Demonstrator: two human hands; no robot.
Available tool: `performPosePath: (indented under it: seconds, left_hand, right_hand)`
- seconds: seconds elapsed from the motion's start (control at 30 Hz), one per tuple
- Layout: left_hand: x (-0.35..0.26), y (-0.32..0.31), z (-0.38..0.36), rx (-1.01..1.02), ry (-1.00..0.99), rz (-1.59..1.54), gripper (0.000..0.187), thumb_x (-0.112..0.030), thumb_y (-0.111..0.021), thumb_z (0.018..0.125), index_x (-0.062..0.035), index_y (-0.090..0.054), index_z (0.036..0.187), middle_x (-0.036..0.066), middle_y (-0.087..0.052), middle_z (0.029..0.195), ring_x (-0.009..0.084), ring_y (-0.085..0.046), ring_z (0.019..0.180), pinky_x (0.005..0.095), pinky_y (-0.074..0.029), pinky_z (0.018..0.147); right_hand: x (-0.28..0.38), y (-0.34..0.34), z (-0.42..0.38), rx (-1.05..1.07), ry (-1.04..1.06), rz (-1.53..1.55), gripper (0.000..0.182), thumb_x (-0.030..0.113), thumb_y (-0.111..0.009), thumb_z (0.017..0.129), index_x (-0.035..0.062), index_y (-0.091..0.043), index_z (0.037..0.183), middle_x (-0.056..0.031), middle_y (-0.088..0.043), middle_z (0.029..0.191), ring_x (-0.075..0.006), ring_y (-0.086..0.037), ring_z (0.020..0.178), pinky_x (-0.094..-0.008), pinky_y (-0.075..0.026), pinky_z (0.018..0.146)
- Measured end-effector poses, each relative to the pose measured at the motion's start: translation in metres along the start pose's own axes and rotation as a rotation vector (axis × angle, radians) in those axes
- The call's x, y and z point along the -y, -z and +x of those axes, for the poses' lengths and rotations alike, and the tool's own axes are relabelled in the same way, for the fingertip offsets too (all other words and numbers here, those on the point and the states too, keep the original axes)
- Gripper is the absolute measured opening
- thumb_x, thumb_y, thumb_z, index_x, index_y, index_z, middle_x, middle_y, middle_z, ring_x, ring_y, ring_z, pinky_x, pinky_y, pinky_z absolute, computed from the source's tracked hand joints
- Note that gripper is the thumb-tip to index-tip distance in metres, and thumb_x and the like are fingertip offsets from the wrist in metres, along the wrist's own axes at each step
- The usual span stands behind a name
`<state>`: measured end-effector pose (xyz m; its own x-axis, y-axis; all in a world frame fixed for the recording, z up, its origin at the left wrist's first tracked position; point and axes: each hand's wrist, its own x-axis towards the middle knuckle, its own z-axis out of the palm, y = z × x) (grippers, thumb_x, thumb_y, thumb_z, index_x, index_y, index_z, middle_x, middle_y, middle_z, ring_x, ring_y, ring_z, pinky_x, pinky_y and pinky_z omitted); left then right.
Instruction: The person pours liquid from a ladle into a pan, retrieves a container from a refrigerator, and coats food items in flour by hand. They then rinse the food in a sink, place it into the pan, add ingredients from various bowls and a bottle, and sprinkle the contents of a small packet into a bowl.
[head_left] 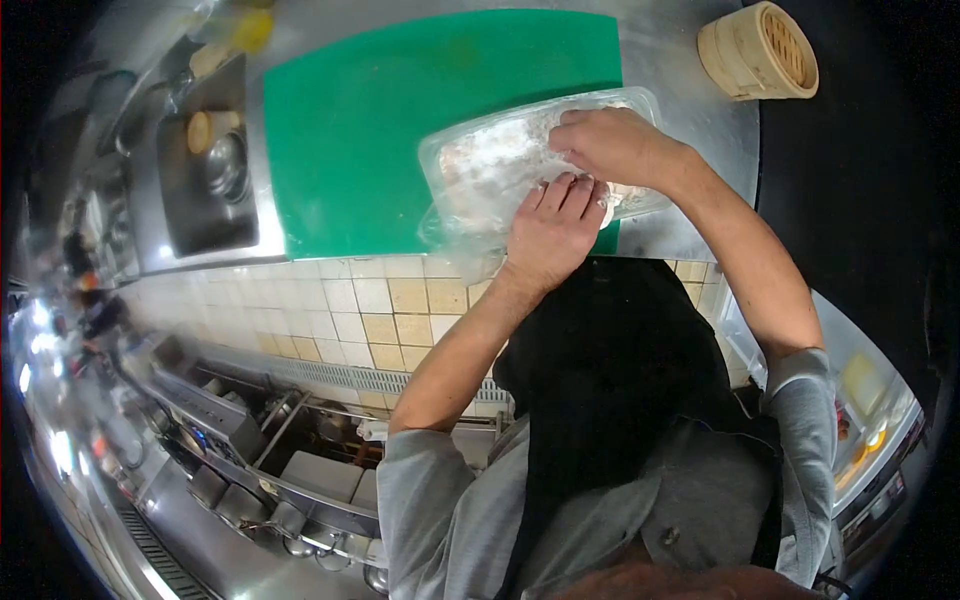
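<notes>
A clear plastic tub (432,165) holds white, floury powder (490,150) with pale lumps in it. Over the near side of the tub is my left hand (552,235), its fingers bent and close together, white powder on the fingertips. A small white piece (608,212) shows beside those fingers. My right hand (618,146) reaches in from the right with curled fingers down at the powder, just beyond the left fingertips. What the fingers close on is hidden under both hands.
The tub rests on a green cutting board (350,140) on a steel counter (690,150). A bamboo steamer (745,55) stands at the far right. To the left is a sink (200,220) with a metal bowl (228,165). A plastic bin (860,350) sits low at right.
</notes>
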<state>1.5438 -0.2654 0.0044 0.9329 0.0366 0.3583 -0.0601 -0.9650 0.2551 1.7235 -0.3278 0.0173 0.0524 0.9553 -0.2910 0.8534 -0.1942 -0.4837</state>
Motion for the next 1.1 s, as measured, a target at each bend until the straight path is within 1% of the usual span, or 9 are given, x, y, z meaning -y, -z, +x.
performPosePath:
  seconds: [0.17, 0.5, 0.57, 0.63, 0.8, 0.87, 0.93, 1.0, 1.1]
  left_hand:
    - [-0.002, -0.001, -0.005, -0.031, -0.02, -0.021, 0.032, -0.017, -0.06, 0.078, -0.0081, -0.068, 0.107, 0.004, -0.065, 0.106, 0.0211, -0.061, 0.102, 0.0382, -0.05, 0.088]
    - [0.019, -0.006, 0.012, 0.027, -0.076, -0.074, 0.033, -0.014, -0.062, 0.08, -0.0086, -0.066, 0.112, 0.006, -0.063, 0.1, 0.0233, -0.062, 0.098, 0.0409, -0.052, 0.09]
    - [0.033, -0.011, 0.02, 0.333, 0.113, -0.218, 0.038, -0.014, -0.064, 0.078, -0.0105, -0.065, 0.116, 0.008, -0.062, 0.099, 0.027, -0.063, 0.093, 0.0408, -0.055, 0.087]
    - [0.052, -0.009, 0.039, 0.347, 0.176, -0.349, 0.034, -0.02, -0.068, 0.082, -0.0106, -0.066, 0.114, 0.01, -0.065, 0.102, 0.0273, -0.064, 0.088, 0.039, -0.055, 0.081]
    - [0.095, -0.018, 0.068, 0.74, 0.814, -0.995, 0.051, -0.042, -0.074, 0.084, 0.0013, -0.066, 0.11, 0.015, -0.07, 0.105, 0.0214, -0.065, 0.094, 0.0341, -0.052, 0.08]
    - [0.094, -0.018, 0.073, 0.78, 0.817, -0.965, 0.059, -0.042, -0.077, 0.081, 0.0046, -0.064, 0.114, 0.016, -0.069, 0.108, 0.0224, -0.065, 0.097, 0.0332, -0.051, 0.083]
    - [0.089, -0.018, 0.075, 0.822, 0.822, -0.934, 0.067, -0.042, -0.08, 0.077, 0.0079, -0.062, 0.119, 0.018, -0.068, 0.111, 0.0233, -0.065, 0.101, 0.0324, -0.051, 0.085]
    - [0.082, -0.017, 0.076, 0.703, 0.557, -0.703, 0.081, -0.041, -0.083, 0.071, 0.011, -0.056, 0.127, 0.021, -0.066, 0.118, 0.026, -0.064, 0.106, 0.0316, -0.051, 0.089]
    - [0.078, -0.006, 0.087, 0.821, 0.609, -0.783, 0.089, -0.036, -0.086, 0.066, 0.0122, -0.052, 0.133, 0.022, -0.063, 0.124, 0.0276, -0.063, 0.11, 0.0308, -0.05, 0.093]
  right_hand:
    - [-0.001, -0.003, -0.003, -0.389, -0.007, 0.113, 0.009, 0.012, -0.061, 0.09, 0.0066, -0.062, 0.097, -0.0124, -0.06, 0.09, -0.0366, -0.061, 0.079, -0.0472, -0.049, 0.068]
    - [-0.018, -0.014, -0.012, -0.567, -0.097, 0.174, 0.015, 0.01, -0.061, 0.091, 0.0035, -0.061, 0.105, -0.0152, -0.063, 0.096, -0.0343, -0.062, 0.081, -0.0417, -0.052, 0.07]
    - [-0.014, -0.008, -0.018, -0.579, -0.059, 0.337, 0.021, 0.008, -0.061, 0.092, 0.0038, -0.061, 0.112, -0.0127, -0.063, 0.104, -0.0272, -0.064, 0.083, -0.0366, -0.053, 0.072]
    - [-0.008, 0.003, -0.031, -0.59, -0.115, 0.413, 0.023, 0.008, -0.061, 0.093, 0.0041, -0.06, 0.116, -0.0112, -0.063, 0.107, -0.0241, -0.064, 0.085, -0.0341, -0.053, 0.072]
    - [0.0, 0.004, -0.068, -0.704, -0.209, 0.534, 0.023, 0.01, -0.06, 0.096, 0.0041, -0.061, 0.118, -0.0084, -0.063, 0.11, -0.0189, -0.063, 0.09, -0.029, -0.053, 0.073]
    - [0.003, -0.007, -0.08, -0.66, -0.28, 0.534, 0.021, 0.012, -0.06, 0.094, 0.0024, -0.061, 0.113, -0.0154, -0.063, 0.108, -0.0301, -0.064, 0.093, -0.0362, -0.053, 0.082]
    - [0.005, -0.021, -0.086, -0.662, -0.243, 0.488, 0.021, 0.011, -0.06, 0.094, 0.0027, -0.062, 0.113, -0.0155, -0.063, 0.108, -0.0314, -0.063, 0.095, -0.037, -0.052, 0.083]
    - [0.008, -0.036, -0.091, -0.642, -0.196, 0.443, 0.021, 0.008, -0.059, 0.093, 0.0042, -0.062, 0.114, -0.0158, -0.063, 0.112, -0.0353, -0.061, 0.104, -0.0399, -0.051, 0.089]
    - [0.019, -0.046, -0.094, -0.648, -0.184, 0.366, 0.024, 0.007, -0.059, 0.092, 0.0051, -0.061, 0.116, -0.0159, -0.063, 0.115, -0.0358, -0.061, 0.108, -0.0408, -0.051, 0.092]
